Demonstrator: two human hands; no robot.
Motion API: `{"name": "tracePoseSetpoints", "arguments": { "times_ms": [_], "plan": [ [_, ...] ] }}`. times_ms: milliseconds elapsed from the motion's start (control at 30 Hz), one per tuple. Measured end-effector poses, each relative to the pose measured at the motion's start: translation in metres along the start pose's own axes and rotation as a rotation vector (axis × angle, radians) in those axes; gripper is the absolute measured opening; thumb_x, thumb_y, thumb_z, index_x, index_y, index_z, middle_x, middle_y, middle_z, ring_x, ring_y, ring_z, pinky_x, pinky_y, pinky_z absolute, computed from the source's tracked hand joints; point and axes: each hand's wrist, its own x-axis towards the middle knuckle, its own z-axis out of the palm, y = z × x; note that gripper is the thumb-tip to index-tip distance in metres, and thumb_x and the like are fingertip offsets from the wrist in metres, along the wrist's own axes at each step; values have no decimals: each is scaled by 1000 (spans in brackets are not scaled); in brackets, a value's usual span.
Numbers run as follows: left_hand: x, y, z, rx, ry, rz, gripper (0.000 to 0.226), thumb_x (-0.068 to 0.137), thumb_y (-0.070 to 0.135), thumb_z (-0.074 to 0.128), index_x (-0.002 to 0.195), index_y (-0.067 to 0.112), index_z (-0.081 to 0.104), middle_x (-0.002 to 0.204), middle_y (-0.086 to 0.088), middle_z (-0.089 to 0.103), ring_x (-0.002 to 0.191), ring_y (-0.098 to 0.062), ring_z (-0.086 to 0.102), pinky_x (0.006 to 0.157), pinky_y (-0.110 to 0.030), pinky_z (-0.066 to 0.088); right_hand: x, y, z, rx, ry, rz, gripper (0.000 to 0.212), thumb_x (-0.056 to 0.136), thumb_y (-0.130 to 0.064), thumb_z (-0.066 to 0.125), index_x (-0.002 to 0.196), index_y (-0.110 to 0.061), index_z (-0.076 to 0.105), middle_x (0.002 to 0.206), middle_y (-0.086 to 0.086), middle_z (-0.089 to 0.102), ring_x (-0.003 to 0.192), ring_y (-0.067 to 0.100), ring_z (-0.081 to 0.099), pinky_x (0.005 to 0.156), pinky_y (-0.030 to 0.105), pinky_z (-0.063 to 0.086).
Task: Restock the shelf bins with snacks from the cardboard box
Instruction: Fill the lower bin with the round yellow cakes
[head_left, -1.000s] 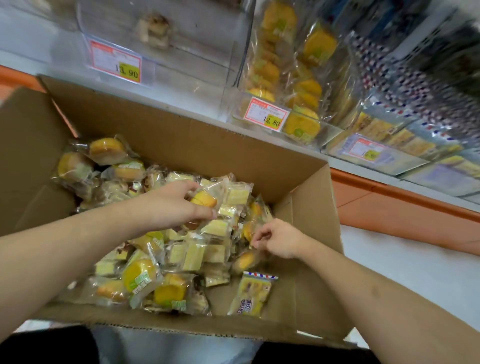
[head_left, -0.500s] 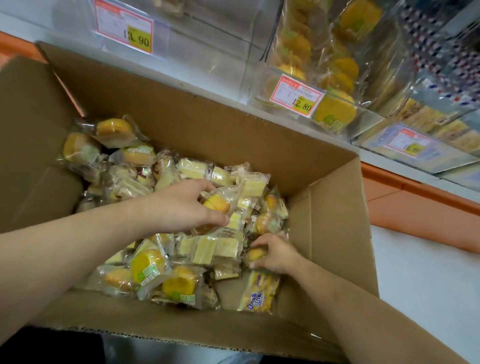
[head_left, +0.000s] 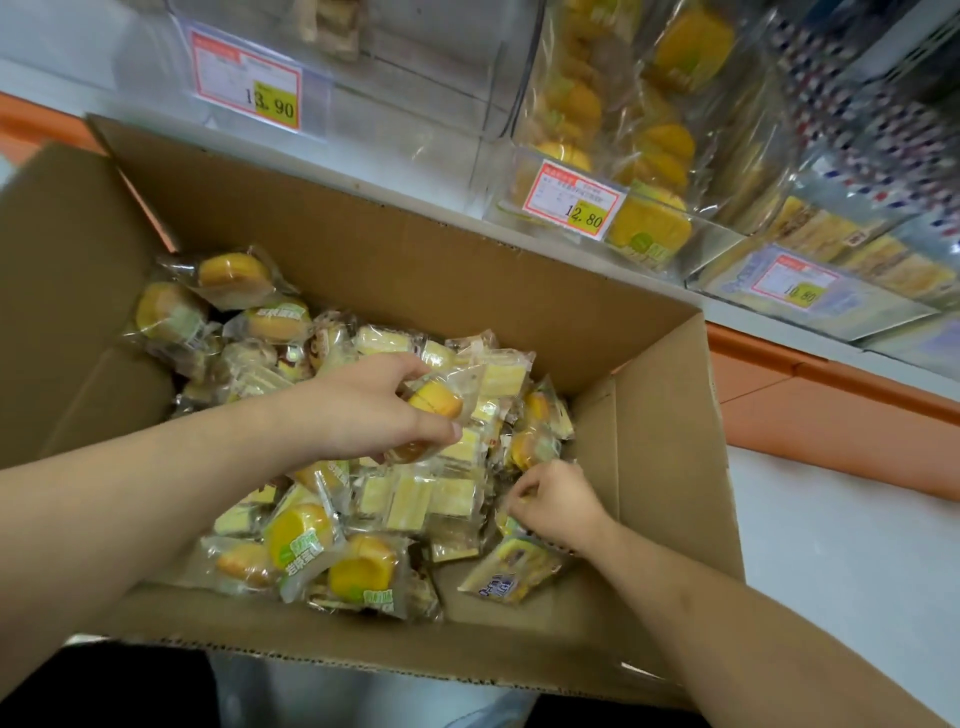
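An open cardboard box (head_left: 363, 244) holds several clear-wrapped snacks: round yellow cakes and pale layered slices. My left hand (head_left: 363, 410) is inside the box and grips wrapped round yellow cakes (head_left: 434, 400) above the pile. My right hand (head_left: 558, 506) is low at the box's right side, fingers curled among the packets; what it holds is hidden. A yellow packet with dark print (head_left: 511, 574) lies just below it. Above the box, a clear shelf bin (head_left: 649, 171) is filled with matching yellow cakes.
A nearly empty clear bin (head_left: 363, 67) with a 13.90 price tag (head_left: 247, 85) sits at the upper left. The filled bin carries a 12.80 tag (head_left: 574, 200). Another bin (head_left: 831, 270) of yellow packets is at the right. White floor (head_left: 841, 561) lies right of the box.
The view has dropped slightly, so shelf and box sit lower in frame. My right hand has lifted off the small cake packet and now curls near the right wall. My left hand keeps its cakes.
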Motion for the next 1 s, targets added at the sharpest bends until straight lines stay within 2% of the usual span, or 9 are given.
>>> {"name": "tracePoseSetpoints", "arguments": {
  "times_ms": [133, 233, 367, 467, 633, 733, 800, 900, 1000],
  "plan": [
    [-19, 20, -10, -82, 57, 51, 56, 81, 52, 85, 129, 39, 61, 112, 7, 74, 92, -16, 74, 76, -30, 60, -31, -33, -81, 222, 88, -25, 10, 88, -29, 81, 78, -27, 83, 74, -15, 76, 62, -3, 66, 58, 14, 52],
    [-31, 39, -19, -154, 103, 110, 35, 84, 45, 83, 115, 39, 69, 103, 8, 77, 93, -18, 75, 82, -34, 58, -66, -60, -139, 517, 113, -55, 8, 89, -25, 81, 82, -22, 84, 67, -8, 71, 59, 10, 60, 61, 29, 56],
    [-50, 62, -30, -399, 143, 135, 43, 64, 42, 82, 107, 37, 77, 103, 2, 80, 100, -26, 77, 94, -53, 62, -119, -94, -190, 863, 173, -86, 16, 94, -36, 78, 95, -20, 81, 106, 20, 71, 96, 27, 71, 64, 46, 66],
    [-65, 74, -29, -575, 108, 187, 50, 62, 42, 86, 110, 32, 79, 112, -8, 80, 109, -36, 74, 95, -60, 60, -150, -109, -199, 1008, 231, -90, 22, 96, -40, 75, 101, -19, 80, 117, 9, 73, 110, 25, 69, 58, 40, 64],
    [-84, 87, -20, -575, 95, 277, 73, 59, 34, 100, 125, 19, 70, 107, -9, 81, 92, -26, 80, 75, -36, 62, -169, -133, -205, 1069, 271, -160, 34, 103, -49, 63, 104, -20, 79, 108, 4, 77, 81, 24, 72, 48, 31, 50],
    [-89, 100, -19, -649, 102, 338, 42, 71, 24, 93, 109, 19, 76, 92, -6, 81, 75, -19, 76, 68, -31, 57, -171, -136, -215, 1114, 244, -210, 27, 104, -43, 62, 109, -21, 77, 105, 5, 77, 75, 21, 66, 46, 31, 45],
    [-87, 107, -23, -706, 96, 385, 7, 81, 16, 81, 79, 22, 77, 68, 3, 71, 52, -9, 63, 52, -18, 49, -171, -131, -224, 1153, 179, -272, 21, 98, -41, 71, 114, -29, 75, 103, 5, 75, 83, 22, 68, 54, 33, 48],
    [-83, 120, -28, -697, 83, 425, 44, 88, 7, 72, 48, 25, 67, 50, 9, 55, 39, -3, 50, 38, -11, 39, -172, -122, -240, 1100, 139, -314, 43, 83, -42, 86, 123, -43, 71, 113, 17, 75, 100, 29, 74, 75, 41, 55],
    [-81, 128, -29, -712, 71, 436, 50, 89, 2, 70, 44, 25, 67, 48, 7, 57, 38, -3, 52, 38, -11, 40, -173, -117, -249, 1131, 90, -350, 49, 81, -28, 88, 126, -34, 71, 115, 28, 72, 92, 33, 75, 73, 48, 60]
  ]
}}
